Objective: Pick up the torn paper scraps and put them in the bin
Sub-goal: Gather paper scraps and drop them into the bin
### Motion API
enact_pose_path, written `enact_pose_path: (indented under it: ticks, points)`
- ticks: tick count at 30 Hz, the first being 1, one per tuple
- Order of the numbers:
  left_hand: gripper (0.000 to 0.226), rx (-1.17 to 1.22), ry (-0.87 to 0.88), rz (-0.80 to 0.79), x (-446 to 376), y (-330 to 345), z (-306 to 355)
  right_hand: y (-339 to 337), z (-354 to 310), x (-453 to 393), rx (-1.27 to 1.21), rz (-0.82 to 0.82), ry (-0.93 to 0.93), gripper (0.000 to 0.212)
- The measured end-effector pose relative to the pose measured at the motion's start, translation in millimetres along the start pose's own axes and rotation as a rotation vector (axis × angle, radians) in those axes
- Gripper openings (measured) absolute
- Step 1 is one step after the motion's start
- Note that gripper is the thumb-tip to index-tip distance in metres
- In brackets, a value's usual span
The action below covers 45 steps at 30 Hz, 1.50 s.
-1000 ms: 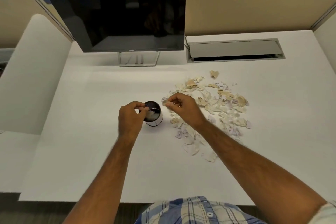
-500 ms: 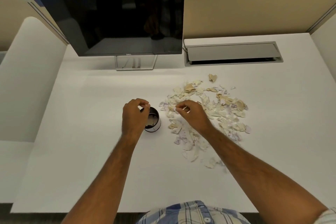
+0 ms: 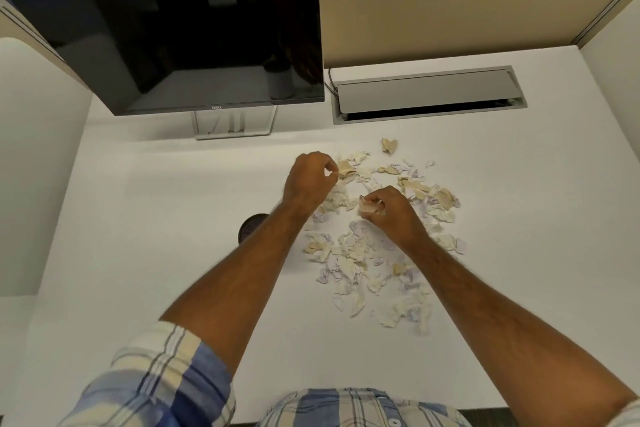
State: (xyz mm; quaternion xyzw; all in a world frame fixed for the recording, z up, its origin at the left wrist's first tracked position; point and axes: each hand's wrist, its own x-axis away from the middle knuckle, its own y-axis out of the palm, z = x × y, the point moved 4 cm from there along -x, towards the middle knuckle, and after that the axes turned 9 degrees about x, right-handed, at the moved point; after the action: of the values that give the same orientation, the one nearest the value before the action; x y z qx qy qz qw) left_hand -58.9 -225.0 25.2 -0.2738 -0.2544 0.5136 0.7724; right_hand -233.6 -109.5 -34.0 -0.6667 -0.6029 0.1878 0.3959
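Torn paper scraps (image 3: 349,263), tan and white, lie spread over the white desk (image 3: 156,218) right of centre. My left hand (image 3: 310,180) is at the pile's far left edge, its fingertips pinched on a tan scrap (image 3: 346,168). My right hand (image 3: 389,213) is over the middle of the pile, closed on a small bunch of scraps (image 3: 367,207). The bin (image 3: 250,226), a small dark round cup, stands left of the pile and is mostly hidden behind my left forearm.
A dark monitor (image 3: 173,28) on a stand fills the back left. A grey cable hatch (image 3: 426,94) is set into the desk at the back right. Partition walls close off the back and both sides.
My left hand has left the bin and reached right and forward to the pile's far edge. My right hand has shifted slightly into the pile with scraps in it. The camera moved closer.
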Motion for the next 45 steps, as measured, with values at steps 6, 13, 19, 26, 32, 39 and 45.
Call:
enact_pose_path:
  ticks: [6, 13, 19, 26, 32, 39, 45]
  points:
    - [0.024, -0.105, -0.043, -0.093, -24.1, 30.5, 0.6, 6.9, 4.9, -2.9, 0.064, -0.032, -0.036, 0.04]
    - [0.024, -0.255, -0.015, -0.12, -41.3, 47.3, -0.8, 8.1, 6.3, -7.0, 0.126, -0.031, -0.065, 0.024]
    - [0.015, -0.233, 0.04, -0.037, -41.2, 43.7, 3.9, 0.5, 5.9, -6.3, 0.021, 0.035, 0.013, 0.008]
    - [0.014, 0.136, -0.021, 0.155, -9.7, -14.1, 12.7, -18.1, -13.2, 2.8, -0.16, 0.153, 0.05, 0.004]
    - [0.016, 0.235, -0.021, 0.233, 69.0, -73.8, 3.0, -16.6, -56.4, 11.4, -0.275, 0.126, -0.068, 0.005]
    - [0.009, 0.137, -0.108, 0.303, 133.7, -107.8, -51.9, 13.5, -115.9, 23.8, -0.315, -0.004, -0.208, 0.01]
    - [0.011, 0.025, -0.183, 0.247, 154.7, -101.9, -83.7, 41.6, -154.0, 29.2, -0.224, -0.092, -0.337, 0.02]
